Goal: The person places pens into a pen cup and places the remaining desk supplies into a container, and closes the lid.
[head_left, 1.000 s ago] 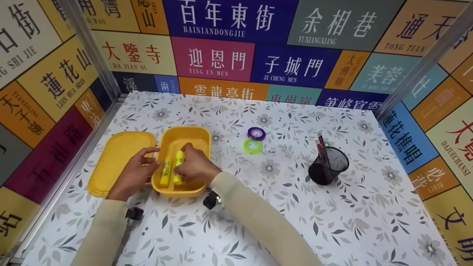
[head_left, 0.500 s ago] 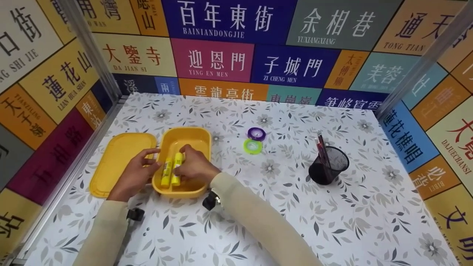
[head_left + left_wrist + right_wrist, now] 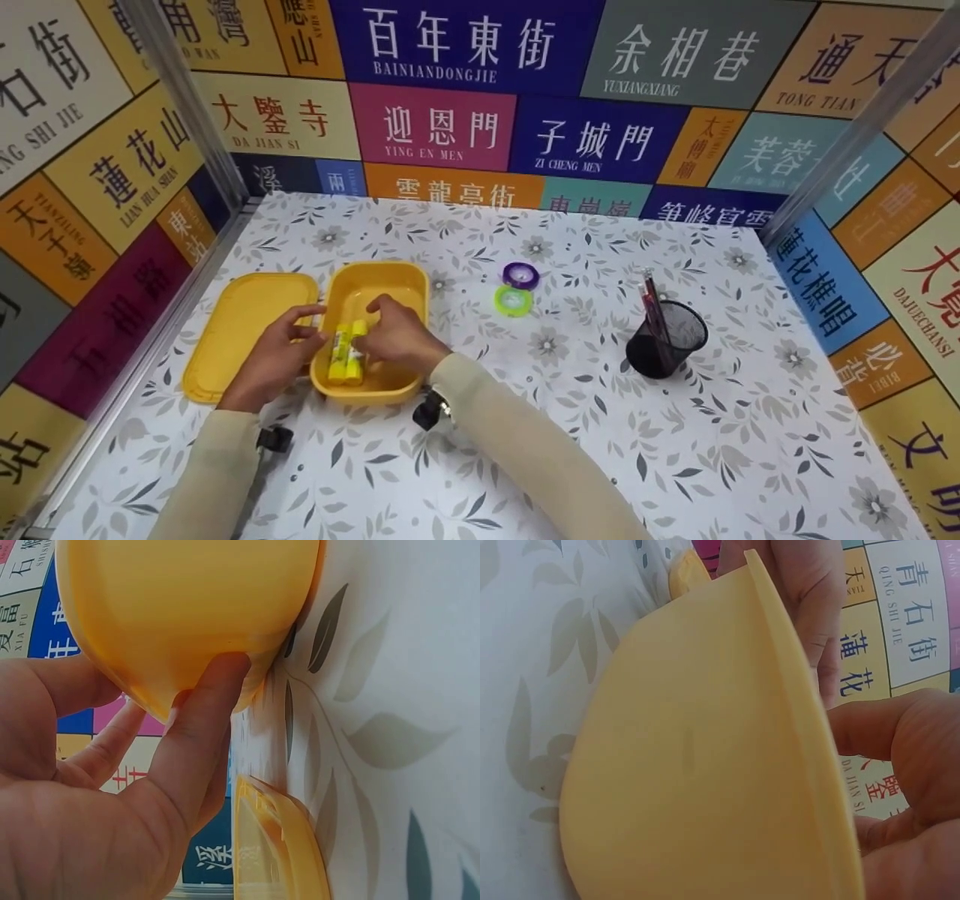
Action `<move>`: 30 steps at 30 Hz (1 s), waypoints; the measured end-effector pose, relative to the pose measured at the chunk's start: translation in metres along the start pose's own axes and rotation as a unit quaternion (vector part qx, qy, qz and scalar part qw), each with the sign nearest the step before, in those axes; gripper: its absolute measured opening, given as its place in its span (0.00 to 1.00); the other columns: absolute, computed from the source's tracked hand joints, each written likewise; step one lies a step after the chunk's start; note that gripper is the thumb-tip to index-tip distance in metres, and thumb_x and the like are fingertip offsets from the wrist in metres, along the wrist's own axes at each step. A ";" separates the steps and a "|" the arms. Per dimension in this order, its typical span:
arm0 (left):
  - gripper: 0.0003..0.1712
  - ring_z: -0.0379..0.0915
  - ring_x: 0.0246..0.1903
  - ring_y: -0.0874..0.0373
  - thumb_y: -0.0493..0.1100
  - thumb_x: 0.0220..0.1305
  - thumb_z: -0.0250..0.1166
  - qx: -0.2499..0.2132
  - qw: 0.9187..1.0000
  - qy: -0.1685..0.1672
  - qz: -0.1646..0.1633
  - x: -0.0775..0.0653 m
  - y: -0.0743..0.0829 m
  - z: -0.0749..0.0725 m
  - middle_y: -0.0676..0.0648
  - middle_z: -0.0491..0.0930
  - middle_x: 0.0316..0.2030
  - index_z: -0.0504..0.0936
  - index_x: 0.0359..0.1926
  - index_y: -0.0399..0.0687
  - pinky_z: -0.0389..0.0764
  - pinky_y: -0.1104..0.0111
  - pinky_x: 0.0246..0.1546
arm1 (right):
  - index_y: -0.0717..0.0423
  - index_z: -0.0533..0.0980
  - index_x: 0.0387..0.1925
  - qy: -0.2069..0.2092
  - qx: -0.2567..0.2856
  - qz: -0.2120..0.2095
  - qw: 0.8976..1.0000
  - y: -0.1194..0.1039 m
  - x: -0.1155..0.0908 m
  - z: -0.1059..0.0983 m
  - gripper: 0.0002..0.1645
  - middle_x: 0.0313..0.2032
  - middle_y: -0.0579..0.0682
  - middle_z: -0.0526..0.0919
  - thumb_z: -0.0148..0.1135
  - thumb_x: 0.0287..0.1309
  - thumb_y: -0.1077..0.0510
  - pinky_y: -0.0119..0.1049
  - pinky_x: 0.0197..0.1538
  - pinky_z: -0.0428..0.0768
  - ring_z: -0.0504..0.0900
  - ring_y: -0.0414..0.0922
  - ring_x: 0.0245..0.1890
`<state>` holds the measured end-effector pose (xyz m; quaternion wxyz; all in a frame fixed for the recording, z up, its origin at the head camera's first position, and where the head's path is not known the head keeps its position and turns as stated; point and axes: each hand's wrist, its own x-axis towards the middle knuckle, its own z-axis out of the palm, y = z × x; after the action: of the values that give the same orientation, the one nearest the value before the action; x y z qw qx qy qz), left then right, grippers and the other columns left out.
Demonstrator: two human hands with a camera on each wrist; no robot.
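A yellow plastic box (image 3: 379,271) stands uncovered on the table. Two yellow glue sticks, the left one (image 3: 338,356) and the right one (image 3: 355,364), lie side by side along its left part. My left hand (image 3: 274,349) holds the box's left wall; in the left wrist view its fingers (image 3: 202,716) press the outer side, with the thumb by the rim. Inside the box, my right hand (image 3: 401,337) is just right of the glue sticks, thumb beside the right stick and index finger clear of it. The box wall (image 3: 697,742) hides most of this hand in the right wrist view.
The yellow lid (image 3: 244,330) lies flat left of the box. Purple (image 3: 520,275) and green (image 3: 513,301) tape rolls lie to the right. Farther right stands a black mesh pen cup (image 3: 660,349) with pencils (image 3: 655,311). Printed panels wall the table's back and sides.
The right glue stick has shifted left and slightly toward me, from beside my right fingers to against the other stick. Both hands have stayed nearly in place.
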<state>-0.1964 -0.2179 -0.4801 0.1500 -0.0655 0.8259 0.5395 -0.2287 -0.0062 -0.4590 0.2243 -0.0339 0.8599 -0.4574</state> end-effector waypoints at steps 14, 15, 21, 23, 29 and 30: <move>0.32 0.82 0.51 0.46 0.50 0.81 0.59 -0.005 1.000 0.000 0.018 -0.001 -0.001 0.001 0.37 0.73 0.62 0.63 0.80 0.58 0.89 0.61 0.48 | 0.51 0.70 0.68 0.006 0.038 -0.043 0.998 0.004 -0.007 -0.014 0.36 0.41 0.46 0.86 0.76 0.63 0.51 0.37 0.44 0.88 0.88 0.45 0.35; 0.32 0.82 0.51 0.46 0.50 0.81 0.59 -0.006 1.000 0.000 0.019 -0.001 -0.001 0.001 0.37 0.73 0.62 0.63 0.80 0.58 0.89 0.61 0.48 | 0.51 0.71 0.68 0.009 0.037 -0.048 0.998 0.004 -0.008 -0.016 0.36 0.40 0.46 0.86 0.76 0.63 0.51 0.37 0.44 0.88 0.88 0.45 0.35; 0.31 0.82 0.51 0.45 0.51 0.81 0.59 -0.002 1.000 0.001 0.023 -0.001 0.000 0.001 0.37 0.73 0.61 0.63 0.80 0.60 0.89 0.60 0.48 | 0.50 0.71 0.67 0.023 0.046 -0.053 0.997 0.003 -0.010 -0.028 0.35 0.43 0.46 0.85 0.76 0.64 0.50 0.38 0.46 0.87 0.87 0.46 0.37; 0.31 0.82 0.52 0.45 0.51 0.81 0.59 0.002 1.000 0.002 0.021 0.000 0.001 0.001 0.37 0.73 0.61 0.64 0.80 0.61 0.89 0.60 0.48 | 0.50 0.71 0.67 0.026 0.057 -0.052 0.997 0.004 -0.011 -0.031 0.35 0.44 0.47 0.84 0.76 0.63 0.51 0.39 0.46 0.87 0.87 0.46 0.37; 0.31 0.81 0.53 0.45 0.52 0.81 0.59 0.005 1.000 0.002 0.006 -0.002 0.001 0.001 0.39 0.73 0.62 0.63 0.79 0.64 0.89 0.61 0.49 | 0.50 0.73 0.65 0.036 0.090 -0.068 0.993 0.010 -0.013 -0.038 0.32 0.46 0.47 0.84 0.76 0.63 0.52 0.39 0.47 0.87 0.86 0.46 0.40; 0.31 0.81 0.53 0.45 0.52 0.81 0.58 0.005 1.000 0.002 0.005 -0.002 0.001 0.001 0.39 0.73 0.62 0.63 0.80 0.64 0.89 0.61 0.49 | 0.51 0.73 0.65 0.038 0.097 -0.073 0.992 0.012 -0.014 -0.040 0.32 0.46 0.47 0.84 0.76 0.63 0.52 0.38 0.47 0.87 0.86 0.45 0.41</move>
<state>-0.1947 -0.2167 -0.4791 0.1459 -0.0613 0.8293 0.5359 -0.2312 0.0353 -0.4439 0.1593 -0.0572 0.8145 -0.5550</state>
